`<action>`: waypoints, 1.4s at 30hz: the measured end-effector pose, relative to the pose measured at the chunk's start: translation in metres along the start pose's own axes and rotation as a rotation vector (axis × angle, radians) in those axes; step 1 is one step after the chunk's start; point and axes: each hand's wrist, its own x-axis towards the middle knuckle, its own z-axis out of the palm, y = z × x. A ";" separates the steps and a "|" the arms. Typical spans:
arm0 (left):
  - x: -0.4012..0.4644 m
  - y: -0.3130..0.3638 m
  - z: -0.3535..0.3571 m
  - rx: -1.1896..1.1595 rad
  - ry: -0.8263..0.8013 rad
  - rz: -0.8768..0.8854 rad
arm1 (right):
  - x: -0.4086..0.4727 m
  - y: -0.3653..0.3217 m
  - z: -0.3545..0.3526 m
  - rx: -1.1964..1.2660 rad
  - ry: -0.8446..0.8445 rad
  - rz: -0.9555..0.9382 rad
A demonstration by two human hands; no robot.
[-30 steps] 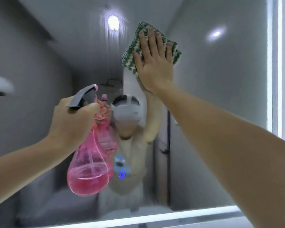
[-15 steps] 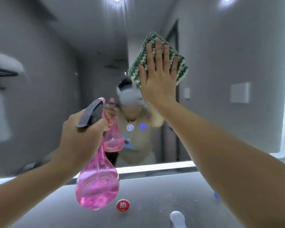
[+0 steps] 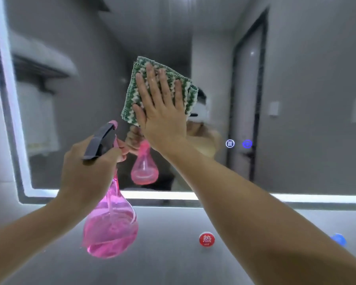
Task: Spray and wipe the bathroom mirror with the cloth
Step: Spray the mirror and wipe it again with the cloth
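The lit-edged bathroom mirror (image 3: pixel 296 99) fills the upper view. My right hand (image 3: pixel 162 112) presses a folded green-and-white cloth (image 3: pixel 140 83) flat against the glass, fingers straight and spread. My left hand (image 3: pixel 88 167) grips the neck of a pink spray bottle (image 3: pixel 111 227) with a grey trigger head, held in front of the mirror's lower left part. The bottle is about a third full of pink liquid. Its reflection shows in the glass just beyond it.
A glowing light strip (image 3: pixel 162 195) runs along the mirror's bottom and left edges. Two small lit touch icons (image 3: pixel 238 144) sit on the glass at right. Below, on the grey wall, are a red round hot-water marker (image 3: pixel 207 239) and a blue one (image 3: pixel 338 239).
My right hand has slid the cloth down and left across the mirror. The view has dropped, so the mirror's lower left corner and the wall below show. The bottle stays in my left hand.
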 end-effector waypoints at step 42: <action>0.007 -0.178 -0.231 0.105 -0.026 -0.099 | -0.080 -0.256 0.069 0.025 0.004 -0.371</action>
